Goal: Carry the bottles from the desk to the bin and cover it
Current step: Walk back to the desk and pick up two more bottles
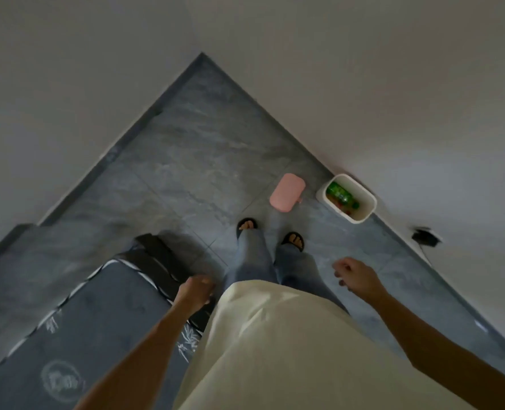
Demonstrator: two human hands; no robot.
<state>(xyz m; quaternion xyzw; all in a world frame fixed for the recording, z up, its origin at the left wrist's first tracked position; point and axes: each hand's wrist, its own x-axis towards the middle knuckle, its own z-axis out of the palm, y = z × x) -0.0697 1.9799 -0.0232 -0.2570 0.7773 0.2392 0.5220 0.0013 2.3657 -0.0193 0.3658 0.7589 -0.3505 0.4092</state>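
Standing near the uncovered white bin holding a green bottle, both the left hand and right hand loosely curled and empty; the pink lid on the floor beside it could be kicked by a careless step.

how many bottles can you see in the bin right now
1 clear: a green bottle lying in the white bin by the wall. Something reddish beneath may be another; more could be hidden.

A room corner in a home: plain pale walls meet over grey marbled floor tiles, where a dark patterned mattress lies on the floor and a person stands in open sandals.
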